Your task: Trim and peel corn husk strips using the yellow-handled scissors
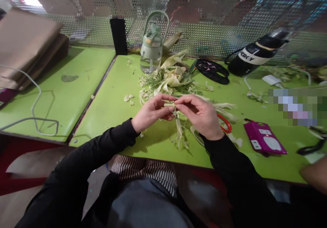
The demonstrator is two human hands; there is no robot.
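My left hand [156,109] pinches a small pale-green strip of plant husk [168,104] between thumb and fingers. The thumb and forefinger of my right hand [201,115] close on the strip's other end, so both hands meet on it above the table. A greenish stem-like bit hangs below the fingertips; its detail is too small to make out. Behind the hands lies a heap of pale husks and shreds [173,78]. Beside my right wrist shows a red-orange loop handle [225,123], partly hidden by the hand. Frayed husk strands [180,134] lie in front.
A pale-green handled water bottle [151,52] stands behind the heap. To its right are a black pouch [213,71] and a tilted black bottle [255,56]. A purple device [265,139] lies at right, near another person's arm [315,173]. Brown paper bags [28,44] and a cable [38,102] lie left.
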